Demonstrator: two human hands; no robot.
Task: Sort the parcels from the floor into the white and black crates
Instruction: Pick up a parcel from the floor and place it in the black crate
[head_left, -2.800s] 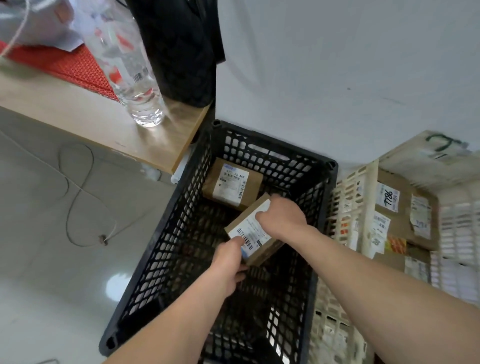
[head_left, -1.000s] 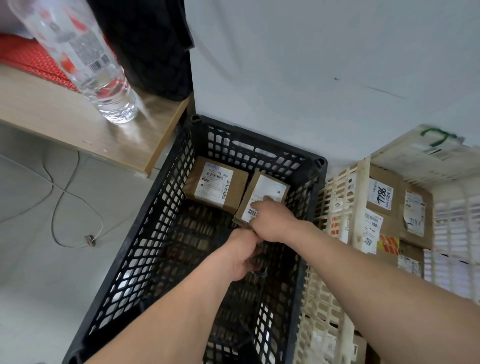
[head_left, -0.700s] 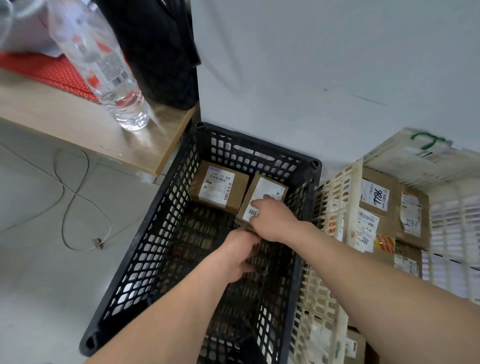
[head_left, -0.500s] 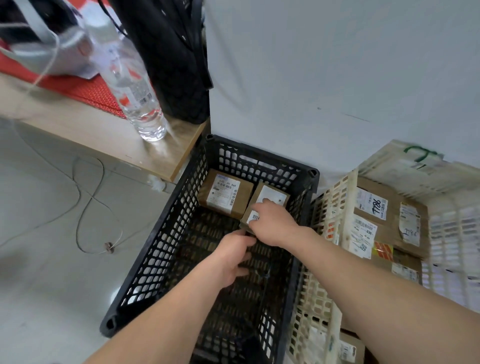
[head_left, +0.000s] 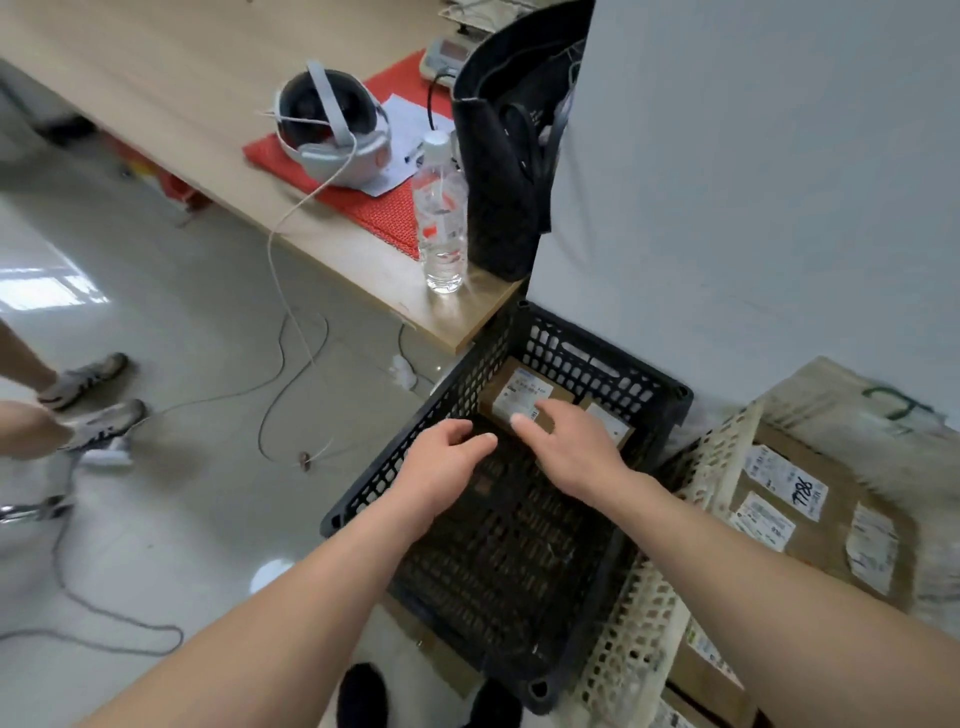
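The black crate (head_left: 670, 400) stands on the floor against the wall. Two small brown parcels with white labels lie side by side at its far end, one on the left (head_left: 519, 392) and one on the right (head_left: 610, 428). My left hand (head_left: 441, 470) hovers over the crate's left rim, fingers relaxed, holding nothing. My right hand (head_left: 569, 441) is above the crate, fingers spread loosely over the parcels, and grips neither. To the right, the white crate (head_left: 722, 457) holds larger brown parcels (head_left: 800, 499) with labels.
A wooden table (head_left: 363, 260) at the left carries a water bottle (head_left: 441, 223), a black bag (head_left: 504, 156), a headset (head_left: 332, 130) on a red mat. Cables (head_left: 291, 374) trail on the floor. Another person's feet (head_left: 88, 400) are at the far left.
Both hands set the second parcel down next to the first at the crate's far end, let go of it and lifted up and back. The view has pulled away and upward.
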